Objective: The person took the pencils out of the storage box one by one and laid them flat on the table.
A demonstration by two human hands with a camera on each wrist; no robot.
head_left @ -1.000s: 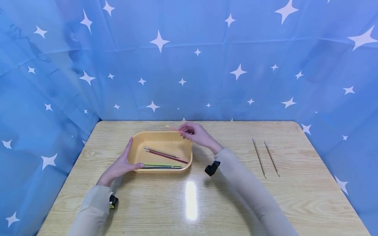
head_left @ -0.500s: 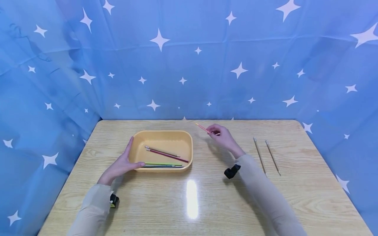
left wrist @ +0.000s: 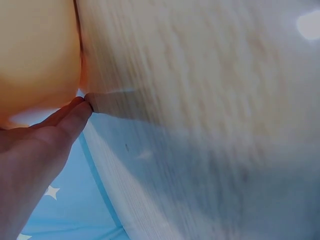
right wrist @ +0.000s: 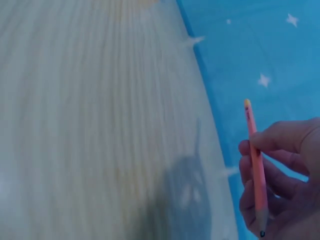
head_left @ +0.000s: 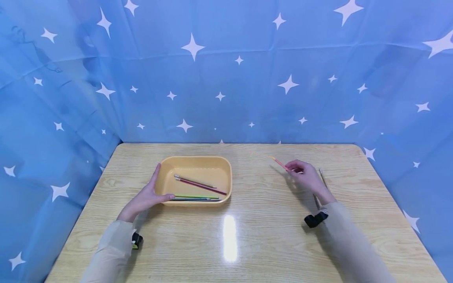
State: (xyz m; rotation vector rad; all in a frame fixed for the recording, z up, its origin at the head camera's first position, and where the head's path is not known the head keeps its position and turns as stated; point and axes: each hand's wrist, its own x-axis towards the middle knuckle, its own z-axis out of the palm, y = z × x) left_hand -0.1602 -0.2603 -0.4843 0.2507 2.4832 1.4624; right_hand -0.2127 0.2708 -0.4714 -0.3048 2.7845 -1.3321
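Note:
My right hand (head_left: 306, 177) pinches a pink pencil (right wrist: 257, 170) between thumb and fingers, over the right part of the table. Its yellow end points up and away to the left; the sharpened dark tip is at the palm side. My left hand (head_left: 146, 198) rests against the near left corner of a yellow plastic bin (head_left: 192, 204), fingers along its left side and thumb across the front rim. Inside the bin lie a gold pencil (head_left: 194, 181), a dark red pencil (head_left: 203, 186), a green pencil (head_left: 198, 196) and a dark blue pencil (head_left: 194, 200).
Two gold pencils lie on the right of the wooden table (head_left: 269, 236); the right hand and sleeve partly cover them, with one pencil's end (head_left: 322, 175) showing beyond the hand. A blue star-patterned curtain (head_left: 226, 78) hangs behind and beside the table.
My right hand has moved from the bin's far right corner rightward across the table, carrying the pink pencil, and now overlaps the gold pencils. The left hand and the bin have stayed put.

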